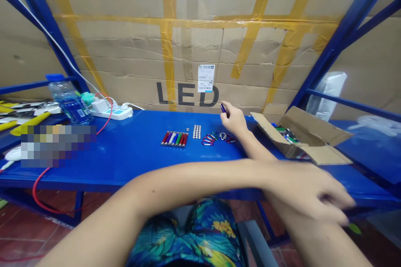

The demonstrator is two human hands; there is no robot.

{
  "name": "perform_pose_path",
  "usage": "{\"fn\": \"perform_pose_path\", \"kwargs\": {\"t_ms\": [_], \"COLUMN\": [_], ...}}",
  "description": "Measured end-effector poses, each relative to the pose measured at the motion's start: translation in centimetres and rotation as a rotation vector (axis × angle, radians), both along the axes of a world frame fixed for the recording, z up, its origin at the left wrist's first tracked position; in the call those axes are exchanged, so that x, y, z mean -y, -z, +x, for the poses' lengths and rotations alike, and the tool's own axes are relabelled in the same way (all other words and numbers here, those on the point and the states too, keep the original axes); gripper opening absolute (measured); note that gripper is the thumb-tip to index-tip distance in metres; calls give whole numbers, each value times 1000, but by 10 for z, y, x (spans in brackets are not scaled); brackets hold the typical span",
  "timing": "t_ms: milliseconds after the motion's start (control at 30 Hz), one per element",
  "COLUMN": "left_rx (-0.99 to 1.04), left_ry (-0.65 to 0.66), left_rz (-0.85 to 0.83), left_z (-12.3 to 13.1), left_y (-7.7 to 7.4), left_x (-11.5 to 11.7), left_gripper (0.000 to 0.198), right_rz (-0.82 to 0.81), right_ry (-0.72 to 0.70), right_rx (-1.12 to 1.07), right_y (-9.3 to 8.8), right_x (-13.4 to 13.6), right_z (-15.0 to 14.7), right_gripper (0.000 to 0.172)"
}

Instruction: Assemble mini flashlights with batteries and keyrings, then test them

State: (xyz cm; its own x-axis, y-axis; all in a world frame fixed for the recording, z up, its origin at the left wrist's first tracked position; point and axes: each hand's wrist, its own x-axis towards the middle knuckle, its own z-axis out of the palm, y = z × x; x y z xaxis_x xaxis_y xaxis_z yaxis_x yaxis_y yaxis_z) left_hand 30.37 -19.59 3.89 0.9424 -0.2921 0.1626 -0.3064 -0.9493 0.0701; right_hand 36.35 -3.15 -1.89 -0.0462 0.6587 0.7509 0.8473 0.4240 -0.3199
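Note:
My right hand (233, 118) is raised over the back of the blue table (125, 146), closed on a small dark blue flashlight (223, 108). My left arm crosses over my right one. Smeared by motion, my left hand (313, 194) hangs at the right by my right forearm, with bent fingers; whether anything is in it I cannot tell. A row of small coloured flashlights (174, 139) lies in the middle of the table. Beside it are rows of silver button cells (197, 131). Several coloured carabiners (208, 139) form an arc below my right hand.
An open cardboard box (310, 135) at the right contains more small coloured pieces. On the left stand a plastic bottle (72, 102) and a white power strip (115, 112) with a red cable (108, 123). A large taped carton (131, 58) rises behind the table.

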Motion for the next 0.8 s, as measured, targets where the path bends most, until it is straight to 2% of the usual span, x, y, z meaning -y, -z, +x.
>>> {"fn": "perform_pose_path", "kwargs": {"t_ms": [67, 133, 167, 233, 300, 367, 433, 567, 800], "left_rx": [214, 405, 437, 393, 293, 198, 116, 3, -41], "left_ry": [-168, -440, -558, -715, -819, -873, -865, -831, -826], "left_rz": [6, 74, 106, 156, 196, 200, 172, 125, 105], "left_z": [-30, -71, -92, -133, -163, -181, -187, -183, -178], "left_y": [3, 8, 10, 15, 19, 23, 24, 27, 35], "left_x": [-41, -85, -105, -135, -150, -155, -155, -150, -149], "left_gripper": [19, 15, 16, 19, 22, 24, 24, 21, 24], "right_rz": [-12, -4, 7, 38, 25, -18, -59, -92, -96], "right_ry": [-26, -58, -86, -121, -133, -129, -117, -112, -131], "right_rx": [-111, -235, -282, -340, -348, -338, -335, -319, -270], "right_y": [-3, -7, -10, -14, -17, -17, -16, -16, -17], "right_x": [0, 1, 3, 7, 11, 15, 18, 22, 22], "right_z": [5, 8, 10, 10, 10, 8, 5, -1, -4], "right_gripper": [54, 52, 49, 42, 37, 34, 28, 17, 18]}}
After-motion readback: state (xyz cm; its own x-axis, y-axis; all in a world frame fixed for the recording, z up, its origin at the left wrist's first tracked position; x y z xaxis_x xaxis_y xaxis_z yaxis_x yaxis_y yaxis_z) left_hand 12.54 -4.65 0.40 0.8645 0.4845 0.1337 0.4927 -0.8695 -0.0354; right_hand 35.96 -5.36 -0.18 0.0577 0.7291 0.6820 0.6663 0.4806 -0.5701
